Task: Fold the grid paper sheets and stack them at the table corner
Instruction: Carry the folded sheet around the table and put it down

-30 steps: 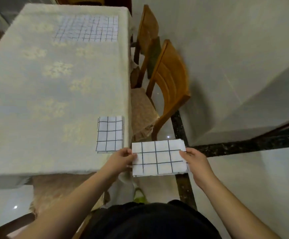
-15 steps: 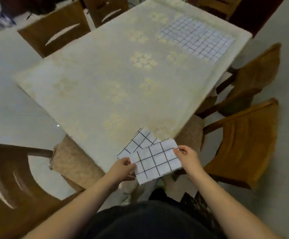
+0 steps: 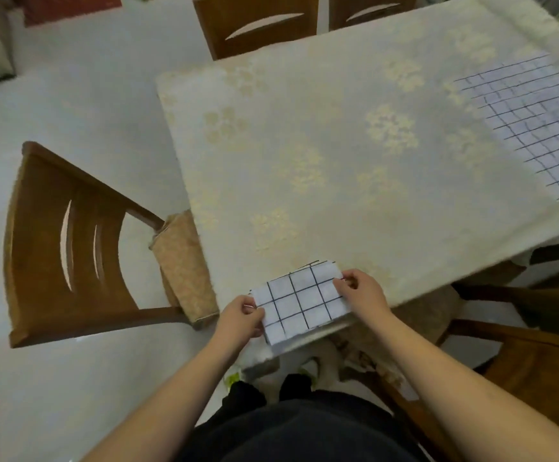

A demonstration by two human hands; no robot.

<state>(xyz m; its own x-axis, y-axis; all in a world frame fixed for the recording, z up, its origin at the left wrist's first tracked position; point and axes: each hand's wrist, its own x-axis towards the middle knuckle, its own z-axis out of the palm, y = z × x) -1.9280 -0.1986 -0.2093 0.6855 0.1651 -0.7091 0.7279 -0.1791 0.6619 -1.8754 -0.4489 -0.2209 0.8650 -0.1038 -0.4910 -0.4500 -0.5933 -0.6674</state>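
Setting: we stand at the near corner of a dining table [image 3: 355,155] covered by a pale tablecloth [image 3: 305,105] with gold flower patches, on a light glossy floor [image 3: 81,105].
Near body: we see dark clothing at the bottom edge and both bare forearms reaching forward.
Left hand: our left hand [image 3: 239,320] pinches the left edge of the folded grid paper [image 3: 301,303], thumb on top and fingers curled beneath.
Right hand: our right hand [image 3: 363,290] pinches the right edge of the same sheet, fingertips bent onto its upper corner.
Folded sheet: we hold it at the near table corner, tilted, its lower end past the table edge.
Stack: dark-lined edges of another folded sheet [image 3: 318,263] peek out just behind the held one, on the cloth; we cannot tell whether the two touch.
Left side: a wooden chair [image 3: 71,248] with a patterned seat cushion [image 3: 184,268] is tucked against the table.
Right side: more wooden chairs [image 3: 521,345] sit by the table's near edge.
Far right: a large unfolded grid paper sheet [image 3: 535,121] lies flat on the cloth, well apart from our hands.
Far end: two chair backs [image 3: 258,25] stand beyond the table.
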